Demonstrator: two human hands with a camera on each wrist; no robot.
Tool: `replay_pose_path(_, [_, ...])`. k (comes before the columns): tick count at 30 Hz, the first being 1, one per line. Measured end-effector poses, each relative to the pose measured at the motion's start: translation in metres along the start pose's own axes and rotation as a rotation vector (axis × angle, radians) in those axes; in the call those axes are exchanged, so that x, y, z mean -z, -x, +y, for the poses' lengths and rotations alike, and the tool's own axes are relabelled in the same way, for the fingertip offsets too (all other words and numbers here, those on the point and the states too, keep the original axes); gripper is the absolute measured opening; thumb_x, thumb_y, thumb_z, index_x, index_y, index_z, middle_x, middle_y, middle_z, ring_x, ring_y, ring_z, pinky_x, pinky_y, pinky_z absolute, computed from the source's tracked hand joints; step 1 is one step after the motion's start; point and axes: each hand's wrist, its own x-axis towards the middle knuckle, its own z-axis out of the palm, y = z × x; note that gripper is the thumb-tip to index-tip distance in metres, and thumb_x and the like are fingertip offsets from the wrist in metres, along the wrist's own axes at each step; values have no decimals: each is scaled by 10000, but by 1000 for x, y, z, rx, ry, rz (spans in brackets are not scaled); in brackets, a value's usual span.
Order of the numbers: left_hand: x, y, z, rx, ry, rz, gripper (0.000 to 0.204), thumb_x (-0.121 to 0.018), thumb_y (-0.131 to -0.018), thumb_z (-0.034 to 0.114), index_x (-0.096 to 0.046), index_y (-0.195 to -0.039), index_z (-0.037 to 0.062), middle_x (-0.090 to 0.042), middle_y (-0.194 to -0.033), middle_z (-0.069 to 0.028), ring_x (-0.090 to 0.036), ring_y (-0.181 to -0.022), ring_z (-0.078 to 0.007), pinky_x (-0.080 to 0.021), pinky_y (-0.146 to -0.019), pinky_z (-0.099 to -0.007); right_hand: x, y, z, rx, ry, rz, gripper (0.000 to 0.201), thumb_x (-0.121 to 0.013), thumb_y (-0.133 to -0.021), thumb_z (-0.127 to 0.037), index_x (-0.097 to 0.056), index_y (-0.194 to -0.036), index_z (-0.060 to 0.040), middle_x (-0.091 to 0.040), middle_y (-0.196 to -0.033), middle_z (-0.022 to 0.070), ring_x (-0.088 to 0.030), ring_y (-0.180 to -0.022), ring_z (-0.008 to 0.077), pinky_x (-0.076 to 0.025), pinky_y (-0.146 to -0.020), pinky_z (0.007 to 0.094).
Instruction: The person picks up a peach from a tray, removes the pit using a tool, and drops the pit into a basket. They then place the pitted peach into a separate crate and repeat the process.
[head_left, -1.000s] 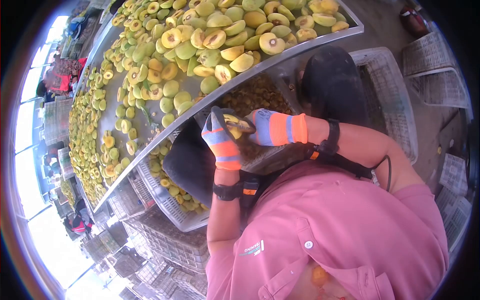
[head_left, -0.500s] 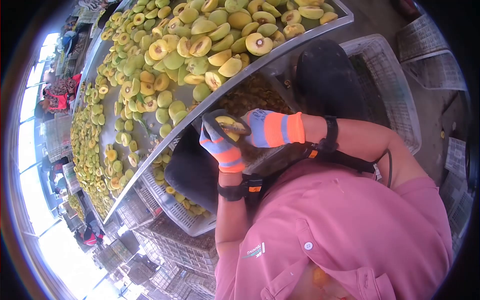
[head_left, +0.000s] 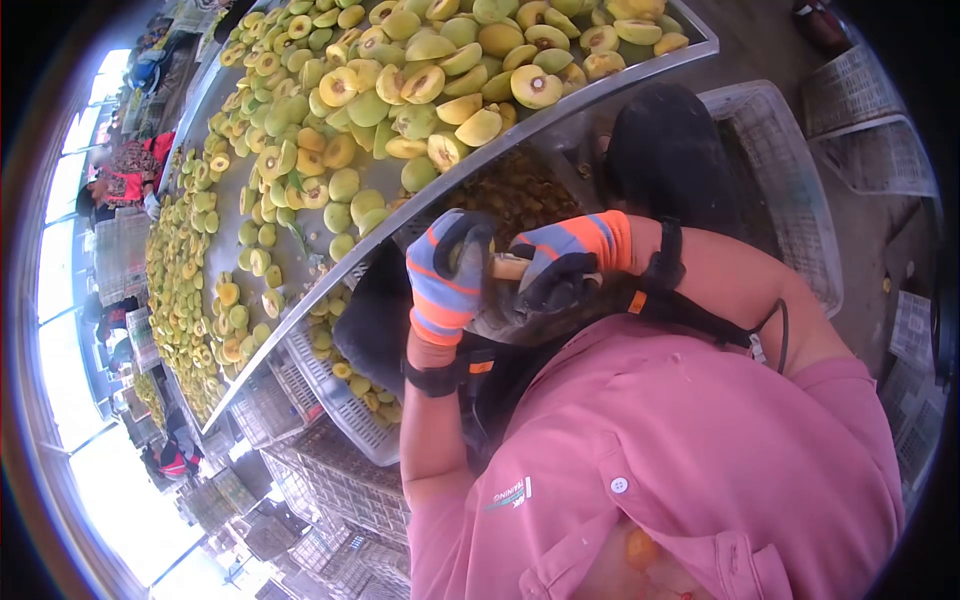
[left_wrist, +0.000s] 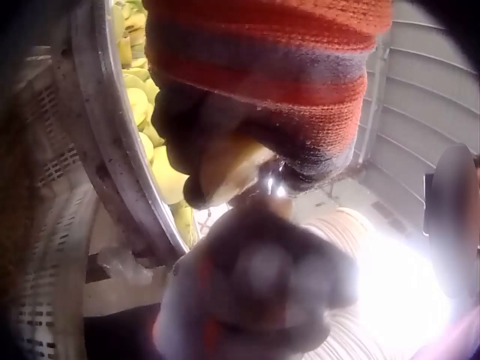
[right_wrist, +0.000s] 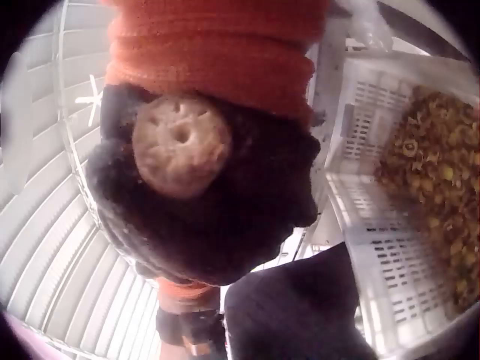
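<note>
My left hand [head_left: 446,272], in a striped orange and blue-grey glove with dark fingers, grips a yellow-fleshed peach half [left_wrist: 231,171]. In the head view its curled fingers hide most of that fruit. Close beside it, my right hand [head_left: 562,262], gloved alike, is curled round a tool whose round, pitted, wooden-looking handle end [right_wrist: 181,146] pokes out of the fist. A small metallic glint shows between the two hands in the left wrist view, right at the fruit. The tool's working end is otherwise hidden.
A metal-rimmed table [head_left: 590,95] heaped with halved green-yellow peaches stands ahead. Below it, a white crate [right_wrist: 360,217] holds brown scraps. Another crate [head_left: 345,405] with fruit is at the left, and an emptier white crate [head_left: 775,150] at the right. Other people work in the far left background.
Earlier the fruit's cut face showed in my left hand; now the fingers cover it. My right hand has rolled so its dark fingers show, and a pale tan piece appears between the hands.
</note>
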Motion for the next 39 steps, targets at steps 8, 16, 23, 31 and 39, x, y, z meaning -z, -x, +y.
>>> replay_pose_path(8, [-18,25,-9,-53,-217,394,295,-683,-718,38,-602,-1000,9,-655,-898,-113,-637,-787,-275,-502,-717,-326,6,-5,13,-97,-662,-435,128,-590,-903,-101,-615,-972,4,-493,-569,22,-464,-400,96,-332,-336,241])
replay_pose_path(16, [135,96,-40,470,-808,789,337,-646,-926,132,-595,-1202,-55,-658,-1090,-178,-618,-1014,-252,-489,-919,-372,-3,-13,11,-117,166,451,223,-749,-796,-278,-702,-840,-65,-614,-626,14,-536,-498,94,-413,-441,259])
replay_pose_path(23, [88,-7,-79,327,-535,425,353,-675,-853,135,-635,-1183,14,-652,-1143,-171,-602,-1074,-342,-465,-957,-394,13,-29,32,5,259,500,238,-711,-831,-290,-703,-926,-72,-620,-667,19,-539,-484,101,-425,-432,273])
replay_pose_path(31, [24,-112,-113,254,-1094,-51,702,-814,-695,369,-562,-1302,123,-486,-1338,-237,-499,-1186,-420,-455,-966,-474,-5,-7,-6,-45,383,620,293,-691,-847,-307,-663,-1018,-71,-578,-628,16,-503,-407,115,-395,-341,266])
replay_pose_path(39, [27,-91,-127,170,-934,128,493,-794,-717,306,-651,-1107,40,-564,-1231,-204,-518,-1170,-394,-462,-930,-449,-3,-9,1,-62,438,578,311,-701,-832,-291,-664,-994,-27,-614,-695,71,-566,-540,155,-437,-479,304])
